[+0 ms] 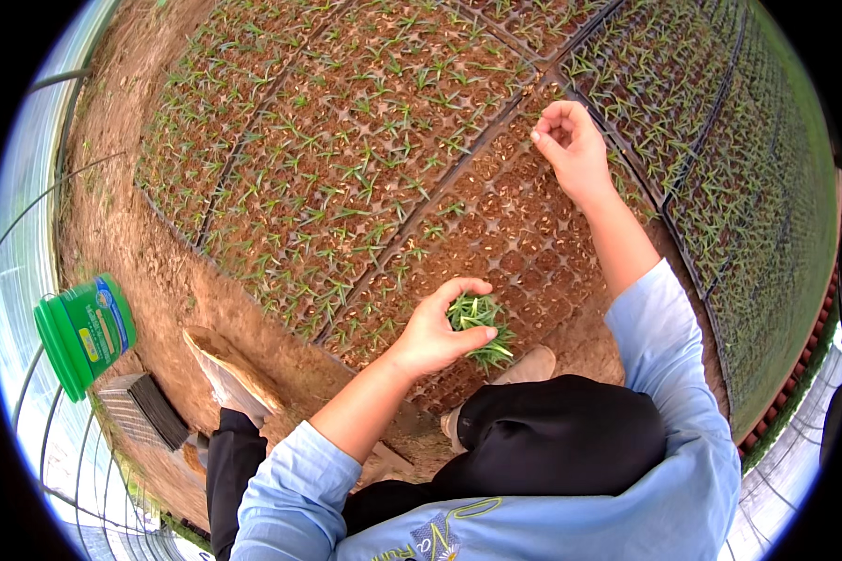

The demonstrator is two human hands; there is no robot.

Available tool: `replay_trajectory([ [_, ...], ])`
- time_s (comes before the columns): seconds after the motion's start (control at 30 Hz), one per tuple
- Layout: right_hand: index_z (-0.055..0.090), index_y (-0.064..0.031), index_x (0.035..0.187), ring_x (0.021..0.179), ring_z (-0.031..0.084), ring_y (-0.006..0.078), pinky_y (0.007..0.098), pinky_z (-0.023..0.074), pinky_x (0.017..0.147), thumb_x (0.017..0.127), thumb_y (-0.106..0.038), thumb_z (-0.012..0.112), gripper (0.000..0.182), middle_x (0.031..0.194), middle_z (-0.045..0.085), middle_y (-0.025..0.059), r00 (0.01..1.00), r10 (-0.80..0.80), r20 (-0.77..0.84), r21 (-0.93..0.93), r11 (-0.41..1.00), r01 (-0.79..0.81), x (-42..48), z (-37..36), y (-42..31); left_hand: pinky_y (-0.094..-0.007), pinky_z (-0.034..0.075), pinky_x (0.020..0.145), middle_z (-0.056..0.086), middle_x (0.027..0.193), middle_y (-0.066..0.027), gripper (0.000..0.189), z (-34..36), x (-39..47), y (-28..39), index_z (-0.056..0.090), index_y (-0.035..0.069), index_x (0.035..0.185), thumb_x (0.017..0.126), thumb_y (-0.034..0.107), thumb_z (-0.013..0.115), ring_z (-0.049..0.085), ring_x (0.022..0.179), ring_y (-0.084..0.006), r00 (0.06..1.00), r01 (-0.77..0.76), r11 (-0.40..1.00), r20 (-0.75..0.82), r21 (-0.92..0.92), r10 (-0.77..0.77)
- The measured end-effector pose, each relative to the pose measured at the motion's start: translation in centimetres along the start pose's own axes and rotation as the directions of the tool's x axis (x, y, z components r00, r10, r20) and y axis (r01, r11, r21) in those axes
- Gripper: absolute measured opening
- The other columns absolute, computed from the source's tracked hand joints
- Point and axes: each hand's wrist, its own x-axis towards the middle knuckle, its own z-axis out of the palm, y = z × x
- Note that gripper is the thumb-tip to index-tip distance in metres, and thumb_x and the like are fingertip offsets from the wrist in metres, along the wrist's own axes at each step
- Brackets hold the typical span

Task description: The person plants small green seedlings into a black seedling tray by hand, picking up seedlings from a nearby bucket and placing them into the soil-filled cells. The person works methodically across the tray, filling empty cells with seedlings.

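My left hand [438, 329] curls its thumb and fingers around a bunch of small green seedlings [488, 319]. The bunch is held above the near part of a plug tray [492, 226] filled with brown soil. Toward that tray's far end is my right hand [574, 151], its fingers bent and its thumb close to the fingertips. Whether anything thin is pinched there cannot be made out. Seedlings stand in cells along the tray's left side and far end, while many middle cells show only soil with pale flecks.
More plug trays with seedlings [365, 140] adjoin on the left, and denser green trays [673, 105] on the right. A green bucket [77, 336] and a stack of dark trays [147, 410] stand at left on bare earth [161, 280], by the plastic-film wall [24, 203]. My shoes [228, 375] flank the near edge.
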Motion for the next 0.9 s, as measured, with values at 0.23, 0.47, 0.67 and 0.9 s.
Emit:
replay_trajectory([
  [0.23, 0.056, -0.0129, 0.087, 0.080, 0.051, 0.0179, 0.0335, 0.0372, 0.075, 0.070, -0.009, 0.067, 0.021, 0.077, 0.062, -0.0053, 0.945, -0.320, -0.073, -0.573, 0.789, 0.222, 1.1, 0.7, 1.2, -0.0270, 0.045, 0.085, 0.055, 0.105, -0.0048, 0.047, -0.4, -0.1, -0.2, 0.046, 0.005, 0.114, 0.072, -0.001, 0.068, 0.053, 0.096, -0.0113, 1.000, -0.007, 1.000, -0.014, 0.002, 0.007],
  [0.47, 0.056, -0.0149, 0.090, 0.081, 0.051, 0.0194, 0.0346, 0.0368, 0.075, 0.069, -0.008, 0.067, 0.025, 0.077, 0.060, -0.0065, 0.930, -0.363, -0.054, -0.691, 0.686, 0.228, 1.1, 0.6, 1.2, -0.0266, 0.046, 0.083, 0.056, 0.104, -0.0044, 0.048, -0.4, -0.2, -0.1, 0.046, 0.005, 0.114, 0.072, -0.002, 0.067, 0.054, 0.094, -0.0107, 1.000, -0.006, 1.000, -0.011, -0.018, 0.005],
  [0.67, 0.054, -0.0143, 0.095, 0.082, 0.051, 0.0203, 0.0353, 0.0383, 0.074, 0.070, -0.005, 0.065, 0.029, 0.077, 0.061, -0.0044, 0.916, -0.386, 0.105, -0.708, 0.618, 0.341, 0.9, 0.1, 0.0, -0.0265, 0.046, 0.083, 0.056, 0.104, -0.0042, 0.048, -0.6, -0.5, -0.1, 0.046, 0.005, 0.114, 0.072, -0.002, 0.067, 0.054, 0.094, -0.0106, 1.000, -0.015, 0.999, -0.018, 0.038, 0.016],
  [0.9, 0.052, -0.0131, 0.097, 0.081, 0.052, 0.0211, 0.0355, 0.0384, 0.074, 0.070, -0.005, 0.064, 0.030, 0.075, 0.061, -0.0026, 0.965, -0.261, 0.022, -0.524, 0.819, 0.234, 1.5, 0.0, 0.2, -0.0264, 0.046, 0.083, 0.056, 0.103, -0.0039, 0.047, -0.1, -0.3, 0.3, 0.046, 0.005, 0.114, 0.073, -0.002, 0.067, 0.054, 0.093, -0.0102, 1.000, 0.004, 1.000, -0.007, 0.007, -0.004],
])
